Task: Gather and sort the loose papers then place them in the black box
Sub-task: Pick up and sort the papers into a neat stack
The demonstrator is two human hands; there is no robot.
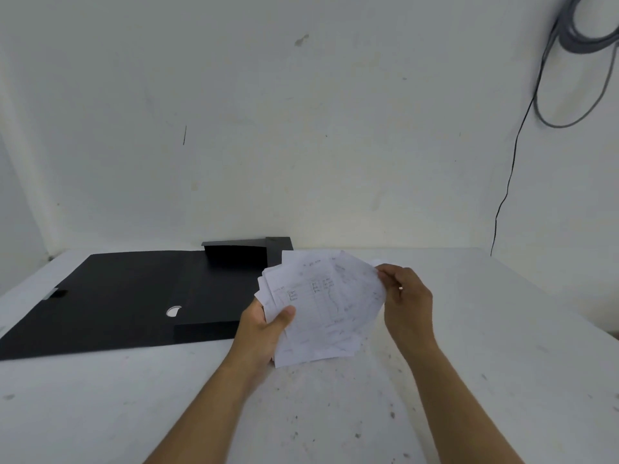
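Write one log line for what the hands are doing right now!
left hand: holds papers | right hand: pinches papers' edge | black box: open, on table

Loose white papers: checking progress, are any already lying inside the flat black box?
No, the loose white papers are fanned between both hands, beside the flat black box.

A plain white painted wall with small grey marks is seen behind a flat white table speckled with dark spots. A coil of grey cable is hung high on the wall at the right, and a thin black wire is seen hanging down to the table's back edge.
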